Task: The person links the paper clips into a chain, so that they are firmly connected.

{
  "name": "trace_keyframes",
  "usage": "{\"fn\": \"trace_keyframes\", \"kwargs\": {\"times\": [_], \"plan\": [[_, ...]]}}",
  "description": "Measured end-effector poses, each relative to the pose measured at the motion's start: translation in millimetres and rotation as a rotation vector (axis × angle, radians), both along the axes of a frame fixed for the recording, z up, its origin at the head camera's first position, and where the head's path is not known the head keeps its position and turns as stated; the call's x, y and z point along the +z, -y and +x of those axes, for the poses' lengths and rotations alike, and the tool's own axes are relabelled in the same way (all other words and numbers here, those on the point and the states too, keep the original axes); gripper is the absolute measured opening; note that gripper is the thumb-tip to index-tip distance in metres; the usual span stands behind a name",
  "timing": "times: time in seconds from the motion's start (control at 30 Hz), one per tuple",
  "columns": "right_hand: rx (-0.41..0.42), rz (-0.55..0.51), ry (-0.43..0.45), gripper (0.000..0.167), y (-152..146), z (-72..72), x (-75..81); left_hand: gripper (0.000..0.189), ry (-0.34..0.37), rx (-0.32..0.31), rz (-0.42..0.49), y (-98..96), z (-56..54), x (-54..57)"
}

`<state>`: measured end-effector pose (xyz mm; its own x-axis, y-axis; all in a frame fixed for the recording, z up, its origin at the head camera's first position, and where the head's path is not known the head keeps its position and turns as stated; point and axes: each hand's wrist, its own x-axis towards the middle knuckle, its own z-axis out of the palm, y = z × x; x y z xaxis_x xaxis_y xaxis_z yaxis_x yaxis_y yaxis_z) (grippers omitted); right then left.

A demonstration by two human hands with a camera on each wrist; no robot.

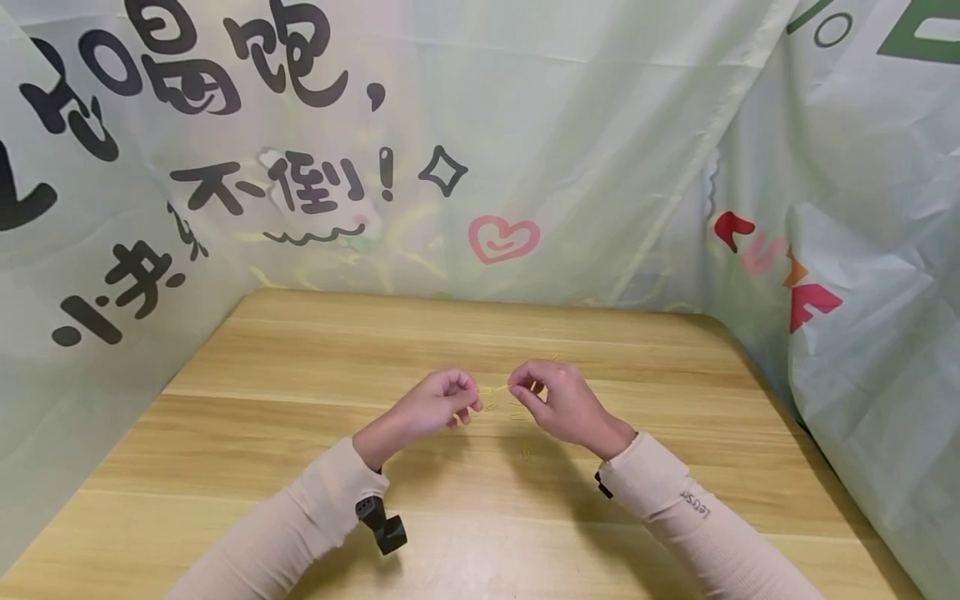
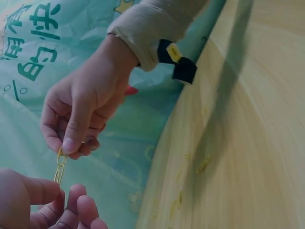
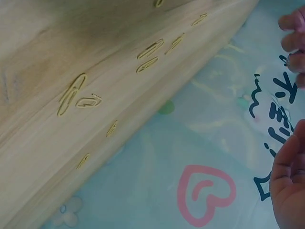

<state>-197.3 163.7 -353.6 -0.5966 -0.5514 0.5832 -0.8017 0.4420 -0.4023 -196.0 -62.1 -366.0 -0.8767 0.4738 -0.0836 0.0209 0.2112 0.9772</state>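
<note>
Two yellow paper clips, linked end to end, stretch between my hands above the table. My left hand (image 1: 431, 407) pinches the lower paper clip (image 2: 59, 173) between thumb and index finger, its other fingers loosely bent. From the opposite side, my right hand (image 1: 564, 402) holds the upper paper clip (image 2: 60, 154) by its end, mostly covered by thumb and fingertip. In the right wrist view, parts of both hands show at the right edge, and the clips they hold are out of frame there.
Several loose yellow paper clips, among them one pair lying close together (image 3: 72, 95), are scattered on the wooden table (image 1: 300, 350) beneath and around the hands. Printed fabric curtains (image 1: 600, 150) hang along the back and both sides of the table.
</note>
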Motion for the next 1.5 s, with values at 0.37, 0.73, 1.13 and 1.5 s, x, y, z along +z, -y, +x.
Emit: {"fn": "trace_keyframes", "kwargs": {"times": [0.37,0.73,1.13,1.5], "plan": [[0.001,0.068,0.032,0.009,1.3,-0.6,5.5,0.025,-0.162,0.028,-0.138,-3.2,0.7,-2.6],[-0.013,0.103,0.073,0.008,5.0,-0.6,6.8,0.024,-0.363,-0.037,-0.251,-11.7,4.0,1.6],[-0.015,0.124,0.128,0.004,4.4,2.8,9.4,0.016,-0.380,-0.038,-0.256,-10.0,3.0,0.5],[-0.037,0.201,0.227,0.009,-6.2,2.3,0.1,0.014,-0.340,-0.013,-0.245,-0.6,-0.3,-6.0]]}}
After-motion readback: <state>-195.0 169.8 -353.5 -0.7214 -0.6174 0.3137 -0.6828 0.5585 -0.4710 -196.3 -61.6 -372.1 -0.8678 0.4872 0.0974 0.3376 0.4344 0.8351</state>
